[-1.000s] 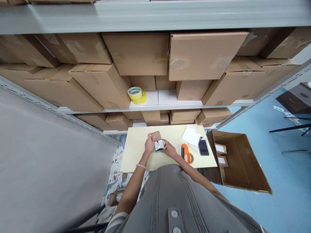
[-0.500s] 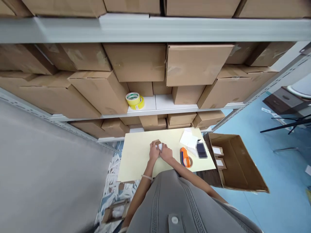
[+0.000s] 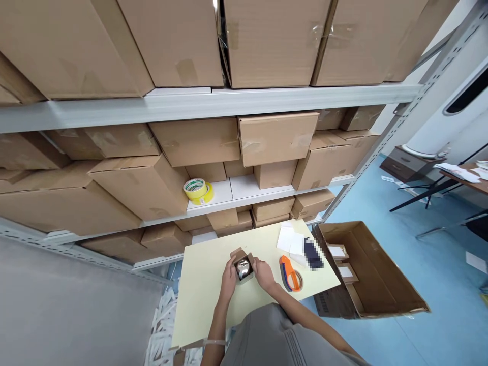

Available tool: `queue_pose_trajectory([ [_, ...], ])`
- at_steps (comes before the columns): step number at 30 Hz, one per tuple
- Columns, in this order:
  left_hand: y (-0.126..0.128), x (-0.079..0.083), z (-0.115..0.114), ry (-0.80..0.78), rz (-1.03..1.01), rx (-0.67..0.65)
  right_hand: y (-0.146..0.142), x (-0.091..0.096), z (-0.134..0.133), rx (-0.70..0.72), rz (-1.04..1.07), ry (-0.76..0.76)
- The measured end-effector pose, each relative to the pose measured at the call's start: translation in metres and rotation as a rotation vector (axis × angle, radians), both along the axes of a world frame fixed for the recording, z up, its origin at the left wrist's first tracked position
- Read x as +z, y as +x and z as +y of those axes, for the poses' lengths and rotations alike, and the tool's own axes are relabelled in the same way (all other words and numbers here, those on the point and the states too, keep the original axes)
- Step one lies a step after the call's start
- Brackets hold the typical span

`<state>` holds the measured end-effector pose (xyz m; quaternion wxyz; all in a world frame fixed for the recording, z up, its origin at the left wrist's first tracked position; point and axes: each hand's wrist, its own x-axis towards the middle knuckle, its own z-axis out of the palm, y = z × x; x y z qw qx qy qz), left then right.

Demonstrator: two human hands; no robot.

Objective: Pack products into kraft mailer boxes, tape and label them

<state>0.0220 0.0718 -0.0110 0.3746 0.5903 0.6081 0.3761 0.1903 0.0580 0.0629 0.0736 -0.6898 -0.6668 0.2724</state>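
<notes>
A small cardboard box (image 3: 238, 253) stands on the cream tabletop (image 3: 206, 284) with its flaps raised. Inside it a shiny, silvery round object (image 3: 243, 268) shows; its kind I cannot make out. My left hand (image 3: 228, 279) grips the box's left side. On the opposite side, the fingers of my right hand (image 3: 264, 274) are closed on the right flap and edge. To the right of that hand lies an orange and blue tape dispenser (image 3: 288, 272) with a roll of tape in it.
White papers (image 3: 288, 239) and a pixelated dark item (image 3: 313, 253) lie at the table's right. Beside the table, a large open carton (image 3: 381, 269) holds small boxes. Shelves of cardboard boxes (image 3: 198, 142) rise in front, with yellow tape rolls (image 3: 198, 191) on one. White scraps cover the floor at left.
The small box, earlier mostly covered by both hands, now stands open with the silvery object showing. My hands have spread to its two sides. The view has tilted up.
</notes>
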Motion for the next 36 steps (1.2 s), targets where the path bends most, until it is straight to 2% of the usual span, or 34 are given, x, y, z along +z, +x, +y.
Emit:
queue_pose_trajectory([
  [4,-0.002,0.001,-0.007,0.073,0.005,0.035,0.011,0.004,-0.001,-0.062,0.039,0.020],
  [7,0.002,0.006,-0.013,0.104,0.109,0.030,0.011,0.009,-0.001,-0.039,-0.033,0.169],
  [9,0.007,0.009,-0.018,0.113,0.228,0.018,0.007,0.013,0.000,0.031,-0.078,0.281],
  [12,0.015,0.008,-0.023,0.129,0.424,0.014,0.000,0.018,0.000,0.231,-0.082,0.358],
  [14,0.019,0.004,-0.026,0.153,0.520,0.032,-0.005,0.018,0.000,0.357,-0.076,0.347],
  [16,0.022,-0.001,-0.027,0.189,0.587,0.051,-0.007,0.017,0.000,0.422,-0.084,0.314],
  [20,0.020,-0.004,-0.030,0.211,0.668,0.029,0.000,0.014,0.000,0.407,-0.101,0.285],
  [24,0.020,0.003,-0.036,0.217,0.716,0.008,0.020,0.010,-0.002,0.368,-0.122,0.258],
  [29,0.023,0.009,-0.044,0.237,0.759,-0.022,0.036,0.008,-0.002,0.483,-0.118,0.243],
  [32,0.023,0.007,-0.042,0.260,0.758,-0.047,0.027,0.013,0.002,0.514,-0.154,0.253],
  [36,0.027,0.007,-0.032,0.206,0.736,-0.077,-0.007,0.022,0.012,0.439,-0.274,0.234],
])
